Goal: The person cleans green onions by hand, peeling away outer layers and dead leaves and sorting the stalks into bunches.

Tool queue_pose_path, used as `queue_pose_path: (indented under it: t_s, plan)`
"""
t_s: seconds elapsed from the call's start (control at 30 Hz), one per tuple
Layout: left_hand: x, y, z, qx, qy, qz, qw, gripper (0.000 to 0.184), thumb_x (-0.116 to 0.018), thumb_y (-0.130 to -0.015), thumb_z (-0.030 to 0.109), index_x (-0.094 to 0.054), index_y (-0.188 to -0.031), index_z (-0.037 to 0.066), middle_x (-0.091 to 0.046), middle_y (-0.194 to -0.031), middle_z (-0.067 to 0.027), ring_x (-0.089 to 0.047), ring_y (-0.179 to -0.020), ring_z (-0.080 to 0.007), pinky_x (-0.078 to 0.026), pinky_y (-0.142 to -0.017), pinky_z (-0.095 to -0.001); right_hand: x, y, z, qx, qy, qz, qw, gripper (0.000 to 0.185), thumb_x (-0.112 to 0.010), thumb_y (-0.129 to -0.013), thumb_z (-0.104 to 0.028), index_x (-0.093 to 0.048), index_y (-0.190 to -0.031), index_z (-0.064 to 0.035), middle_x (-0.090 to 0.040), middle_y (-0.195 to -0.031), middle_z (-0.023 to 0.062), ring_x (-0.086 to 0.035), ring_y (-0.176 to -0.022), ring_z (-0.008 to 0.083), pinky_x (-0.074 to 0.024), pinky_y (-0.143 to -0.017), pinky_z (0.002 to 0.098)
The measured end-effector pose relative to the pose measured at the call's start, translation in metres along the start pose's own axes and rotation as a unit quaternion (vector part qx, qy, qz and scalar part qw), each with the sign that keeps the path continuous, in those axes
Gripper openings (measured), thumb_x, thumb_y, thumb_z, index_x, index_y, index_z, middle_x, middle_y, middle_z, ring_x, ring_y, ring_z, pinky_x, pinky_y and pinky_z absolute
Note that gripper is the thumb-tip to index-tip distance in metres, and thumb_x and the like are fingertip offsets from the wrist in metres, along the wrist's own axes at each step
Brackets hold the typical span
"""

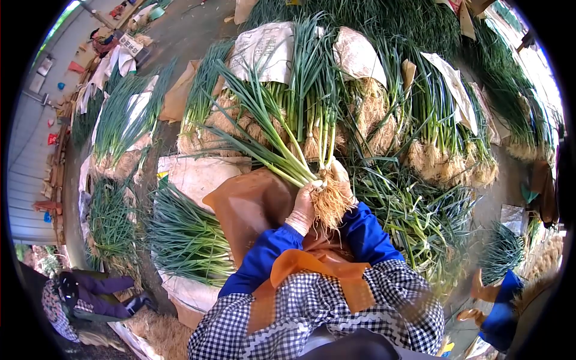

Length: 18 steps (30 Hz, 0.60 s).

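My left hand (303, 205) is closed round the white lower stems of some green onions (277, 139), whose leaves fan out to the upper left. On the other side of the same root clump, my right hand (340, 174) grips more green onion stems (327, 141), which point upward. The tangled tan roots (331, 207) hang down between my two hands. Both hands look covered by pale gloves. A brown apron (252, 195) spreads over my lap beneath them. My fingertips are partly hidden by the stems and roots.
Green onions (186, 231) lie on sacking at my left. Loose leaves (414, 210) are heaped at my right. Ahead stand root-on bundles (441, 138) and white sacks (264, 51). Other people sit at the lower left (99, 294) and lower right (501, 312).
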State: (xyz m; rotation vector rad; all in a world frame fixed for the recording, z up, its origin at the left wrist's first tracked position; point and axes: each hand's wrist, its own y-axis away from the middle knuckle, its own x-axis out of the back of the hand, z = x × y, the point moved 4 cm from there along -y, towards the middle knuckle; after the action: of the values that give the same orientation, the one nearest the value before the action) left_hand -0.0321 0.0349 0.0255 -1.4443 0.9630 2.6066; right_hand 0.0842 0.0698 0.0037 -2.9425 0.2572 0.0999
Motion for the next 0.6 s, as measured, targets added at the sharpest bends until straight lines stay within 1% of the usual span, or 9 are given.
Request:
queue_pose_path:
  t_s: [0.07, 0.1, 0.13, 0.23, 0.27, 0.3, 0.37, 0.57, 0.6]
  plan:
    - [0.003, 0.002, 0.003, 0.014, 0.01, -0.019, 1.0, 0.017, -0.058, -0.076, 0.008, -0.061, -0.091, 0.001, -0.064, -0.081, -0.0065, -0.06, -0.074, -0.0169, -0.05, -0.073, -0.0276, -0.008, 0.009, 0.027, -0.28, -0.251, -0.168, 0.911, 0.033, -0.05, -0.091, -0.027, -0.054, -0.115, -0.004, -0.06, -0.086, 0.0016, -0.057, -0.072, 0.0118, -0.0478, -0.07, 0.026]
    - [-0.001, 0.005, 0.005, 0.044, 0.032, -0.018, 0.998, 0.017, -0.057, -0.077, 0.007, -0.06, -0.092, 0.001, -0.064, -0.083, -0.008, -0.061, -0.074, -0.0177, -0.051, -0.072, -0.029, 0.003, 0.018, 0.067, -0.26, 0.102, -0.303, 0.911, 0.03, -0.051, -0.089, -0.026, -0.059, -0.109, -0.005, -0.062, -0.093, 0.0083, -0.059, -0.084, 0.0198, -0.0483, -0.071, 0.0315]
    - [-0.006, 0.008, 0.009, 0.101, 0.052, -0.055, 0.992, 0.022, -0.056, -0.078, 0.007, -0.059, -0.098, -0.001, -0.064, -0.085, -0.0095, -0.062, -0.075, -0.0191, -0.052, -0.073, -0.0317, 0.021, 0.027, 0.104, -0.204, 0.442, -0.395, 0.779, 0.028, -0.052, -0.087, -0.026, -0.063, -0.103, -0.0061, -0.063, -0.101, 0.0151, -0.061, -0.095, 0.0277, -0.0488, -0.072, 0.0369]
    - [0.005, 0.009, 0.01, 0.095, 0.072, -0.064, 0.991, 0.029, -0.053, -0.08, 0.006, -0.055, -0.108, -0.003, -0.063, -0.087, -0.0117, -0.063, -0.076, -0.0201, -0.053, -0.073, -0.0321, 0.049, 0.017, 0.018, -0.267, 0.58, -0.437, 0.633, 0.041, -0.045, -0.09, -0.039, -0.062, -0.107, -0.0052, -0.058, -0.118, 0.0141, -0.056, -0.109, 0.0292, -0.0452, -0.088, 0.0369]
    - [0.001, 0.015, 0.012, 0.092, 0.077, -0.063, 0.991, 0.029, -0.053, -0.08, 0.006, -0.055, -0.108, -0.003, -0.063, -0.087, -0.0117, -0.063, -0.076, -0.0201, -0.053, -0.073, -0.0321, 0.048, 0.014, -0.005, -0.266, 0.582, -0.441, 0.63, 0.041, -0.045, -0.09, -0.039, -0.062, -0.107, -0.0052, -0.058, -0.118, 0.0141, -0.056, -0.109, 0.0292, -0.0452, -0.088, 0.0369]
    - [-0.01, 0.025, 0.015, 0.103, 0.061, -0.076, 0.99, 0.029, -0.053, -0.08, 0.005, -0.055, -0.108, -0.003, -0.063, -0.087, -0.0115, -0.062, -0.076, -0.0195, -0.053, -0.074, -0.0313, 0.04, 0.004, -0.03, -0.324, 0.305, -0.317, 0.837, 0.038, -0.048, -0.091, -0.036, -0.059, -0.11, -0.0049, -0.06, -0.107, 0.0091, -0.057, -0.097, 0.022, -0.0465, -0.082, 0.0338]
    - [-0.009, 0.03, 0.015, 0.098, 0.006, -0.077, 0.992, 0.027, -0.054, -0.08, 0.005, -0.055, -0.107, -0.003, -0.063, -0.089, -0.0108, -0.061, -0.078, -0.0175, -0.051, -0.075, -0.0289, 0.021, -0.009, -0.045, -0.267, -0.071, -0.113, 0.954, 0.033, -0.05, -0.091, -0.032, -0.057, -0.108, -0.0037, -0.062, -0.091, 0.0057, -0.058, -0.079, 0.0137, -0.0474, -0.071, 0.0276]
    - [-0.022, 0.043, 0.033, 0.032, -0.103, -0.05, 0.993, 0.018, -0.054, -0.081, 0.006, -0.058, -0.097, -0.003, -0.063, -0.087, -0.0098, -0.06, -0.08, -0.0163, -0.049, -0.076, -0.0267, -0.012, 0.013, -0.054, -0.288, -0.078, -0.08, 0.951, 0.016, -0.057, -0.087, -0.02, -0.053, -0.087, -0.005, -0.057, -0.073, 0.0045, -0.058, -0.069, 0.0163, -0.0478, -0.059, 0.0278]
    - [-0.02, 0.039, 0.029, 0.016, -0.152, -0.038, 0.987, 0.017, -0.053, -0.082, 0.006, -0.058, -0.096, -0.002, -0.062, -0.085, -0.0093, -0.06, -0.08, -0.017, -0.05, -0.076, -0.0274, -0.017, 0.024, -0.047, -0.353, -0.309, -0.024, 0.883, 0.015, -0.058, -0.087, -0.019, -0.051, -0.087, -0.0062, -0.055, -0.078, 0.0046, -0.057, -0.072, 0.0167, -0.0476, -0.059, 0.0284]
